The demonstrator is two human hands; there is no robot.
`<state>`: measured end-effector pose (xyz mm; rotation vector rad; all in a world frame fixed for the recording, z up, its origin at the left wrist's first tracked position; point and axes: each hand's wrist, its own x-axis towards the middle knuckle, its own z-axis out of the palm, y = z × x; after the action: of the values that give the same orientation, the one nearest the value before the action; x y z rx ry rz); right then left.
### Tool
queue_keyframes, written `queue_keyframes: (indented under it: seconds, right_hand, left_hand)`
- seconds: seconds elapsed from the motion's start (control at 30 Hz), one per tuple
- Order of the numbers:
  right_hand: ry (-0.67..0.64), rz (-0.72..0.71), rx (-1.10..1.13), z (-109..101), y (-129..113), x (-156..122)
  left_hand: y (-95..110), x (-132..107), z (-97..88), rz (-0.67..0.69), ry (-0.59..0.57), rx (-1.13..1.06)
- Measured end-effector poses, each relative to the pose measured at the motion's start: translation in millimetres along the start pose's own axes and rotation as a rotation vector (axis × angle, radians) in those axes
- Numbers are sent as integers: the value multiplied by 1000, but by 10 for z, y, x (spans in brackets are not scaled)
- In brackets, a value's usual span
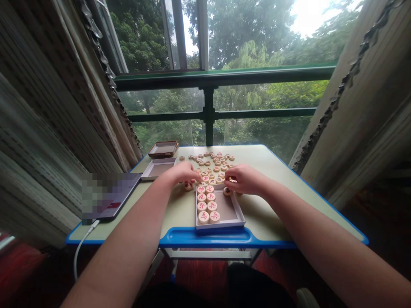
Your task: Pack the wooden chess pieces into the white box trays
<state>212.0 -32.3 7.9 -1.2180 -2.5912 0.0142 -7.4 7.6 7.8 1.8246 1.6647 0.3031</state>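
Observation:
My left hand [186, 172] is over the near side of the loose Chinese chess pieces, fingers curled, tips beside a red-marked piece [206, 179]; what it grips is hidden. A dark-marked piece [188, 187] lies under that hand. My right hand [242, 179] is closed at the far right of an open box [239, 214], fingertips on a dark-marked Chinese chess piece [227, 191]. Inside the box, red-marked pieces [212, 206] stand in two columns along the left, characters up. Many more loose pieces [217, 163] spread over the table beyond.
The pale table [272, 205] has a blue rim with a blue front groove [208, 235]. At the left are a tablet-like device [118, 201] with a white cable [81, 244], an open shallow box [158, 169] and a brown-rimmed box lid [163, 148]. Behind stand a window and green railing [208, 112].

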Motion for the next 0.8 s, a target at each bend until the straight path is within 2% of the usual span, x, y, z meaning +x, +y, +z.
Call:
queue_keyframes:
  seconds: [0.17, 0.3, 0.4, 0.53, 0.63, 0.8]
  right_hand:
    - [28, -7, 10, 33, 14, 3]
    - [175, 8, 67, 57, 27, 12]
    - [247, 19, 109, 69, 32, 23]
    - [288, 12, 140, 83, 33, 33]
    - [278, -3, 127, 84, 30, 29]
    - [256, -26, 98, 58, 17, 10]
  left_hand:
    - [-3, -2, -6, 39, -65, -204]
    - [76, -30, 41, 166, -163, -468]
    - [147, -52, 100, 224, -169, -582]
    - [205, -80, 154, 280, -165, -616]
    - [215, -97, 165, 319, -208, -578]
    - [205, -80, 175, 279, -262, -575]
